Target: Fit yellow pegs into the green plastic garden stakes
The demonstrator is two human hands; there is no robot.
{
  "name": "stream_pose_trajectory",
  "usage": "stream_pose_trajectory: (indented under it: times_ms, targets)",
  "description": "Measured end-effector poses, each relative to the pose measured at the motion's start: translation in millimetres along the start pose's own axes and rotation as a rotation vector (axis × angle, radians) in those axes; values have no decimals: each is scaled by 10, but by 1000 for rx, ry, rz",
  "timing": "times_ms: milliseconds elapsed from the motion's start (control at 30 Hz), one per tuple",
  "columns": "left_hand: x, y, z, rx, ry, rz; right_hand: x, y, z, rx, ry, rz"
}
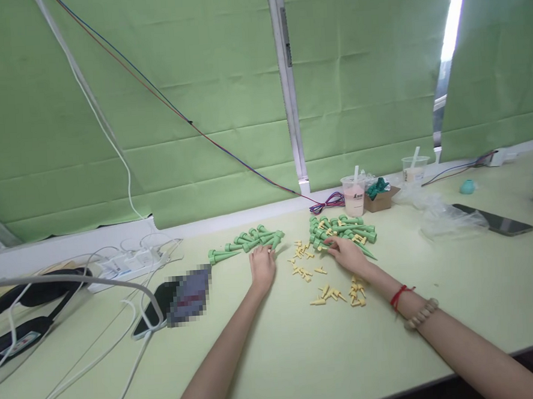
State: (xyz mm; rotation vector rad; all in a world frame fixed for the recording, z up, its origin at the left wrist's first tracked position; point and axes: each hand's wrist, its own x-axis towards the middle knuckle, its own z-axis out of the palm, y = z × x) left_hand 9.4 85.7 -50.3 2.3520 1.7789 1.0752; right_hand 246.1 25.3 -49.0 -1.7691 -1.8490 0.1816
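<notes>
My left hand (263,268) is at the near edge of the left group of green plastic spikes (236,247), its fingers bent around the narrow end of one green spike (276,241). My right hand (347,253) reaches to the right pile of green spikes (360,221), where its thumb and fingertips are pinched at a small yellow plastic piece (322,248). Several more yellow pieces lie on top of that pile. Between and in front of my hands, loose yellow nozzle-like pieces (329,292) are scattered in small clusters. The fingertips of my left hand are partly hidden.
A pink drink cup (354,199), a small cardboard box (381,200) and another cup (413,170) stand at the back right. A plastic bag (452,221) and a dark phone (493,219) lie farther right. White cables (136,286), a power strip (128,265) and another phone (158,308) occupy the left.
</notes>
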Motion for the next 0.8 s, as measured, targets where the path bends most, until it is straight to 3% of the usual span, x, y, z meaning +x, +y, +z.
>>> stream_pose_trajectory:
  times_ms: [133, 333, 467, 600, 800]
  targets:
    - [-174, 18, -126, -189, 8, -13, -22, -1, -3, -6, 23, -1]
    - [-524, 112, -273, -502, -89, -59, -52, -17, -22, -110, 95, 22]
    - [-666, 214, -375, -931, -203, -283, -80, -102, -57, -112, 101, -16]
    - [-764, 354, -471, -1103, -225, -455, -157, -256, -75, 33, -16, -174]
    - [-936, 548, -509, -1144, -470, -357, -309, -415, -10, 163, -206, -475]
